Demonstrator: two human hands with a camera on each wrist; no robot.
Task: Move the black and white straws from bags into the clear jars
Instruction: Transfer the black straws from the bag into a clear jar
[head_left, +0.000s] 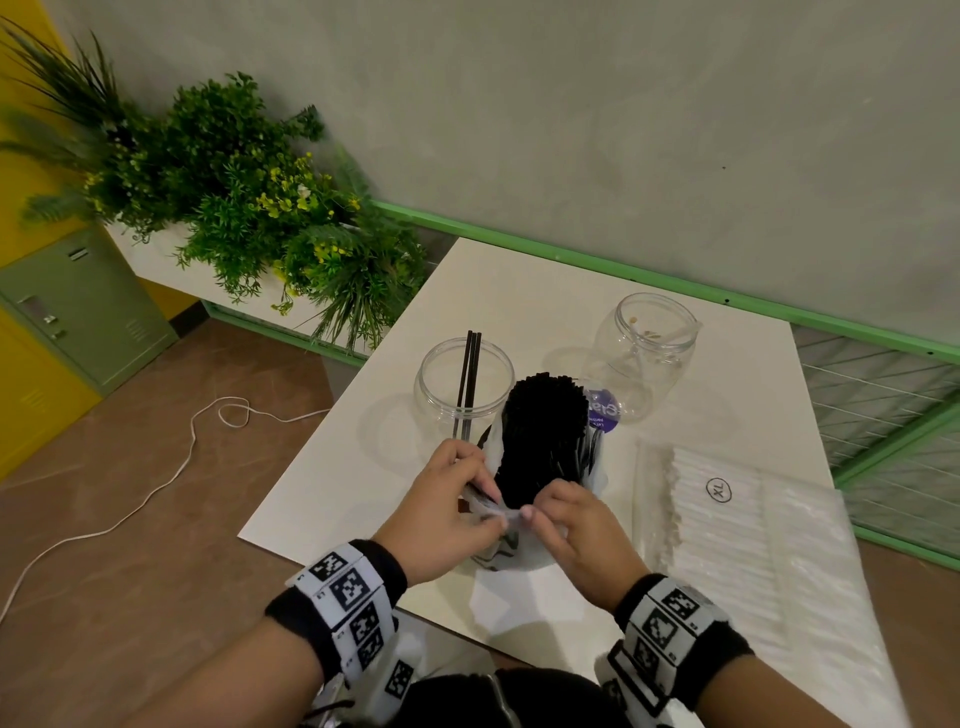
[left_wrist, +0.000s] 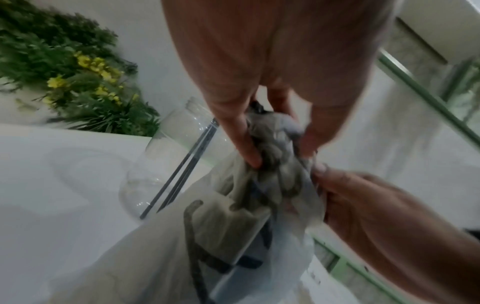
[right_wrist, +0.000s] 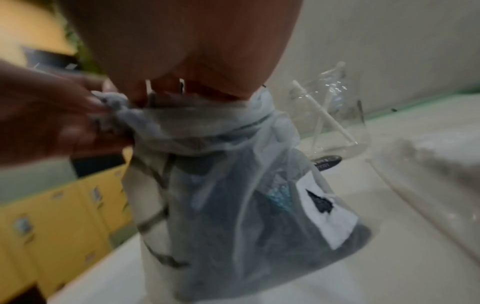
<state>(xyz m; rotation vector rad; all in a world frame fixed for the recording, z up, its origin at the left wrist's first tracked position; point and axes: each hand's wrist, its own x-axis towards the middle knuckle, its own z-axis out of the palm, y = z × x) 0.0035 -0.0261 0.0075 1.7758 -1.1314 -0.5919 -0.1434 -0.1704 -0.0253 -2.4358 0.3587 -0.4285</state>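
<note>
A clear bag of black straws (head_left: 540, 431) stands upright on the white table (head_left: 519, 291). My left hand (head_left: 485, 499) and right hand (head_left: 535, 512) both pinch the bag's bunched plastic rim (head_left: 506, 515) on the near side. In the left wrist view my left hand (left_wrist: 280, 154) grips the crumpled plastic (left_wrist: 272, 181), and the right hand (left_wrist: 363, 205) pulls it from the right. The left clear jar (head_left: 462, 384) holds a few black straws (head_left: 470, 374). White straws lean inside the right clear jar (head_left: 644, 348). A flat bag of white straws (head_left: 727, 519) marked XL lies to the right.
Green plants (head_left: 234, 197) in a white planter stand left of the table, with green and yellow lockers (head_left: 78, 312) beyond. A white cable (head_left: 182, 467) trails over the brown floor. A green rail (head_left: 675, 280) runs along the wall behind the table.
</note>
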